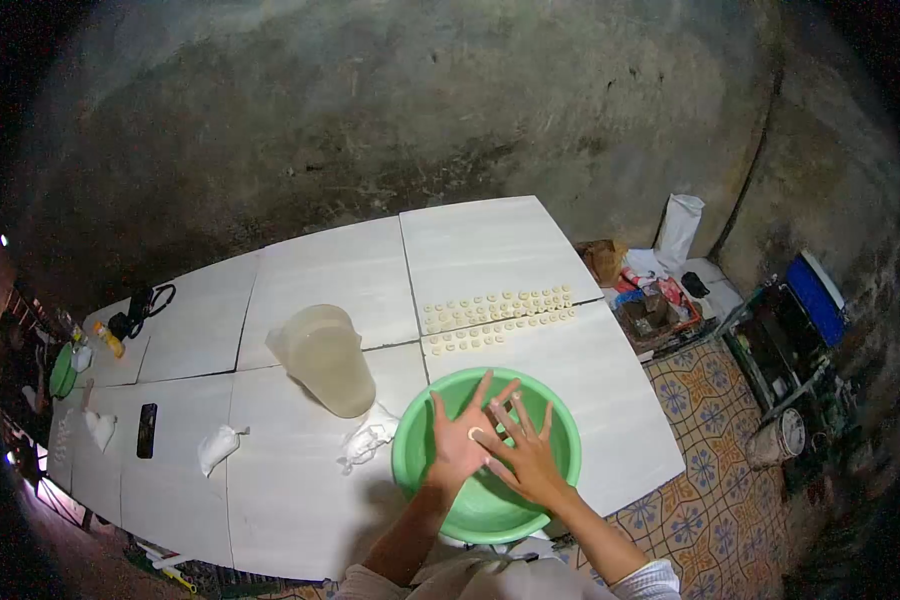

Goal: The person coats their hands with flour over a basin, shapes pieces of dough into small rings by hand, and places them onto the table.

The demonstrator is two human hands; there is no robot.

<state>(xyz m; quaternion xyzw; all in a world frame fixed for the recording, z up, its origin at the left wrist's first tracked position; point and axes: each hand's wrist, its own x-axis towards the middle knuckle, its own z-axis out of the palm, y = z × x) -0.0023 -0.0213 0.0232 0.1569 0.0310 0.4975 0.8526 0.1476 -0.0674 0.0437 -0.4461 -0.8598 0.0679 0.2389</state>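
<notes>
Pale dough-like disc (474,434) on left hand's (458,450) flat, spread palm, over green basin (567,445); round, no clear long axis; right hand (533,467), fingers splayed, at disc's right edge, contact unclear. Similar pieces (504,311) lie in rows beyond, far side.

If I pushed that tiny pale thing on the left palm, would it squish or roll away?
The pale piece is probably very light, being tiny beside the left hand. It looks doughy, so a hard push might squash it, though I can't see how soft it is. It may not roll far: similar pieces rest in rows on the table.
</notes>
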